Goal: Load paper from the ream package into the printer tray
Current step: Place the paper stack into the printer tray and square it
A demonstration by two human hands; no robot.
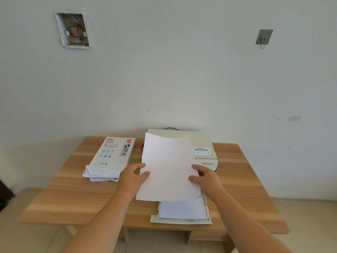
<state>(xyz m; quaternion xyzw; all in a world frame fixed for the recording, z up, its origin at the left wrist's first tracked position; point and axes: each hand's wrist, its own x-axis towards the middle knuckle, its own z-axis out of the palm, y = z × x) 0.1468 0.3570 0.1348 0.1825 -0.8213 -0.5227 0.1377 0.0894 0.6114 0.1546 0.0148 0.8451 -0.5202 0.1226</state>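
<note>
So this looks about halfway through, maybe a bit past. The ream package (112,157) is already torn open at its near end and lying on the left side of the table (73,194), with some sheets still poking out of the wrapper, so getting the paper out is done. A batch of paper (168,167) is up in the air, held over the printer (202,143), which sits on the far right part of the table. The left hand (134,177) pinches the left edge of the paper, thumb on top and fingers underneath, and the right hand (205,177) has the same kind of grip on the right edge. The far end of the paper curls up a little. The printer tray (181,219) is pulled out toward the near edge of the table, just below the near edge of the held paper, and there's already white paper lying in it. What's left, I'd say: lower this batch into the tray, square it against the guides, then push the tray back in. Can't tell how thick the held batch is from this angle, could be one sheet or several.
</note>
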